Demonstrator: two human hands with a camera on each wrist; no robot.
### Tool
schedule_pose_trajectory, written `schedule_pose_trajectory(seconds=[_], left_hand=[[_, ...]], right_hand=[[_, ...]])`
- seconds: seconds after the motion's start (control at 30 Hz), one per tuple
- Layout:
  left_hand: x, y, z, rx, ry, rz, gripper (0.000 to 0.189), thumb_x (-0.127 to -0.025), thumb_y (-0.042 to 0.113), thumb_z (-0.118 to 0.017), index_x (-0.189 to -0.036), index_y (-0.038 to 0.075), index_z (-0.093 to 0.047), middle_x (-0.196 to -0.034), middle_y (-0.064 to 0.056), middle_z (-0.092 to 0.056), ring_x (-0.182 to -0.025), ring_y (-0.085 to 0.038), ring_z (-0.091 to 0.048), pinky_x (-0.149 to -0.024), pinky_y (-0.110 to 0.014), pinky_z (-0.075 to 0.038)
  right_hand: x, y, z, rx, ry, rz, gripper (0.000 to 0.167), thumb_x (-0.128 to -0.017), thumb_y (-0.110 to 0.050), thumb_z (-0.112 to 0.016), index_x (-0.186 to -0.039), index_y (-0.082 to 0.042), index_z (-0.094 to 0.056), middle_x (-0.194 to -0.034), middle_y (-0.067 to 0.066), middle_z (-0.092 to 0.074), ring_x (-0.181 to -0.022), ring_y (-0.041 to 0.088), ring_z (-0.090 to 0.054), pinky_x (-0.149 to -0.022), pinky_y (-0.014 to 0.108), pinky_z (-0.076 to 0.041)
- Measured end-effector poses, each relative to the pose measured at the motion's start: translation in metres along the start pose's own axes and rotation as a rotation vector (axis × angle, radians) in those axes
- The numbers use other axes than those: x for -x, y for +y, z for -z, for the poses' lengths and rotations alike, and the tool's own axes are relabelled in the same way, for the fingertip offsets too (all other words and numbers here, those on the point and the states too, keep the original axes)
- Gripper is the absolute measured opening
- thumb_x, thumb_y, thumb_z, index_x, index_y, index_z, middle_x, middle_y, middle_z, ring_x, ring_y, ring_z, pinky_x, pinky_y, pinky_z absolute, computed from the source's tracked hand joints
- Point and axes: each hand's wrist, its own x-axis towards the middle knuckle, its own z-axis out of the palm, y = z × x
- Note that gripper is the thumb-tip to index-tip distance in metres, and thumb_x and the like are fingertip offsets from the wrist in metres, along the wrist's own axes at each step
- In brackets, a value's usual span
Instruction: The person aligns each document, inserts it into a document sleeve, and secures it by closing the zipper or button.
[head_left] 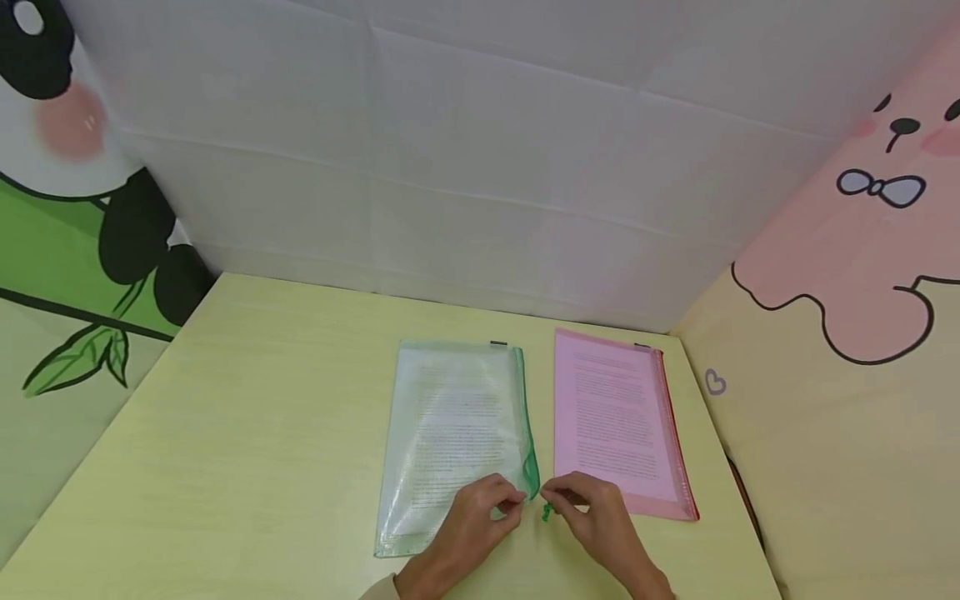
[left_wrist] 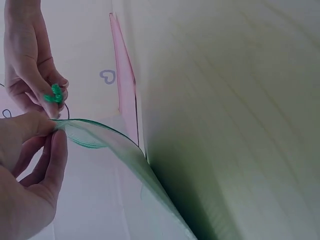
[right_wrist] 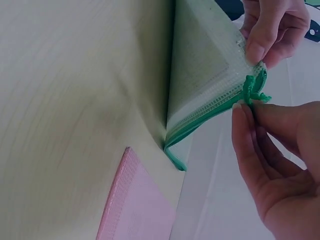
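A clear mesh zip pouch (head_left: 442, 417) with printed paper inside lies on the table, its green zipper (right_wrist: 205, 117) along the right side. My left hand (head_left: 480, 517) pinches the pouch's near right corner between thumb and fingers, lifting it off the table in both wrist views. Close beside it, my right hand (head_left: 596, 517) pinches the zipper pull at that corner; the slider itself is hidden by the fingertips. A knotted green cord (right_wrist: 252, 90) sticks out from the pinch. The zipper strip bows between the corner and the far end.
To the right lies a pink zip pouch (head_left: 615, 417) with a red zipper and printed paper inside. The pale yellow table (head_left: 262, 433) meets a white cloth wall (head_left: 450, 150) at the back. Cartoon-printed panels flank both sides.
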Motion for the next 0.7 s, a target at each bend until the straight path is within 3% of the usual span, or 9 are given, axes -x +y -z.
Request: schedule_pose_trajectory(seconds=[0.37, 0.7], left_hand=[[0.000, -0.002, 0.004, -0.011, 0.008, -0.063, 0.021, -0.077, -0.014, -0.078, -0.087, 0.004, -0.075, -0.085, 0.000, -0.069, -0.074, -0.006, -0.067, -0.071, -0.009, -0.052], [0.002, -0.001, 0.011, -0.007, 0.054, -0.109, 0.025, -0.074, -0.015, -0.079, -0.087, 0.007, -0.076, -0.084, 0.002, -0.068, -0.074, -0.004, -0.066, -0.072, -0.010, -0.052]], right_hand=[[-0.014, 0.015, -0.004, 0.055, 0.026, -0.027, 0.014, -0.083, 0.009, -0.078, -0.089, -0.003, -0.078, -0.082, 0.001, -0.075, -0.069, 0.010, -0.072, -0.062, 0.021, -0.058], [-0.029, 0.036, -0.012, 0.100, 0.032, -0.016, 0.011, -0.084, 0.009, -0.078, -0.089, -0.001, -0.077, -0.082, 0.005, -0.075, -0.069, 0.013, -0.072, -0.062, 0.020, -0.058]])
